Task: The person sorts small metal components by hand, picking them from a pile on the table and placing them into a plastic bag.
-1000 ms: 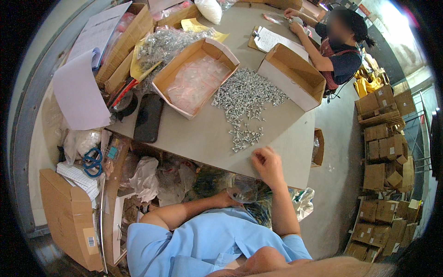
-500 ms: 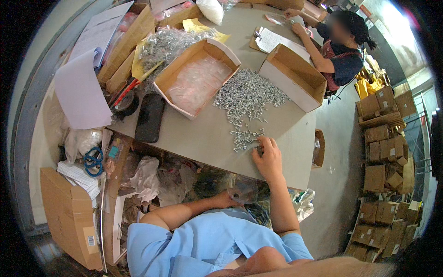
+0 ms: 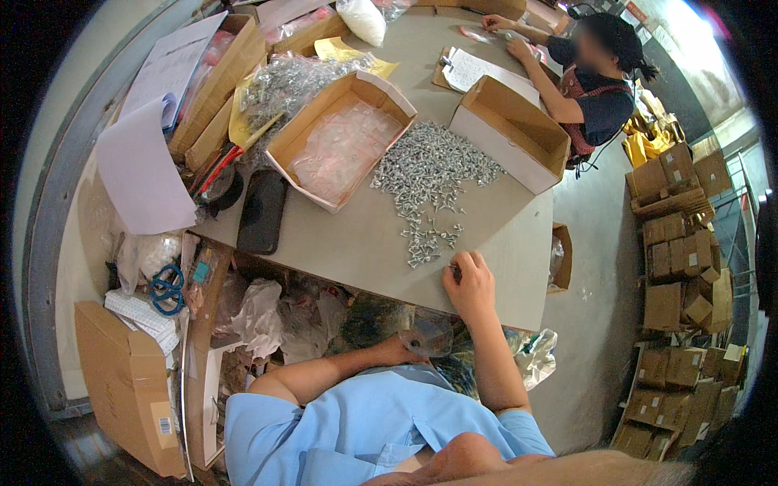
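While the right hand (image 3: 468, 285) pinches screws (image 3: 429, 174) at the surface (image 3: 356, 243) edge, the left hand (image 3: 405, 350) holds a clear bag (image 3: 428, 336) below; loose screws could roll off.

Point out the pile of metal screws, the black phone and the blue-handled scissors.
pile of metal screws (image 3: 429, 166), head view, on the dense middle of the heap.
black phone (image 3: 261, 212), head view, on the middle of its dark back.
blue-handled scissors (image 3: 166, 288), head view, on the handle loops.
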The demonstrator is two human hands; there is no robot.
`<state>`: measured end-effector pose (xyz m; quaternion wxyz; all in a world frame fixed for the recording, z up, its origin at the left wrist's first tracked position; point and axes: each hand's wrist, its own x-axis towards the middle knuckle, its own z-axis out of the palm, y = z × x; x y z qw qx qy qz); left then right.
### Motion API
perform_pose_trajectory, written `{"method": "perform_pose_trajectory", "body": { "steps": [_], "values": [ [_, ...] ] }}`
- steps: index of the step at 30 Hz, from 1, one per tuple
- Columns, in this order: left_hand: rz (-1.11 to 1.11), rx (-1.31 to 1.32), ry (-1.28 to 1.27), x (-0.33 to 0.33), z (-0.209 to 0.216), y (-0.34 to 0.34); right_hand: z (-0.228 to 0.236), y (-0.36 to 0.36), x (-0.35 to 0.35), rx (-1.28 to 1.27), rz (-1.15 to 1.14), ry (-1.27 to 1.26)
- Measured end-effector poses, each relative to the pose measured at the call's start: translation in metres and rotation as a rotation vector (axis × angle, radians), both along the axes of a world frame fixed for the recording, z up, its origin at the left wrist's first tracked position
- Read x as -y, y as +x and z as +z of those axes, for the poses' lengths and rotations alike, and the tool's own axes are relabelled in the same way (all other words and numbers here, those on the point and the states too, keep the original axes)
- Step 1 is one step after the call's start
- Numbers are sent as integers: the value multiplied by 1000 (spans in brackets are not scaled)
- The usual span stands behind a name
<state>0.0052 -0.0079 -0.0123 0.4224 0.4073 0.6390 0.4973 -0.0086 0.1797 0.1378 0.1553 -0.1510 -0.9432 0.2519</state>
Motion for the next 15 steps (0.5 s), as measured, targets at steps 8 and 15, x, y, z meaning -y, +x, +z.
{"method": "perform_pose_trajectory", "body": {
  "steps": [8,15],
  "values": [
    [-47,141,-99,1,10,-4,26,38,3,303,320,-192],
    [-41,73,13,-3,13,-7,12,9,0,19,81,-147]
  ]
}}
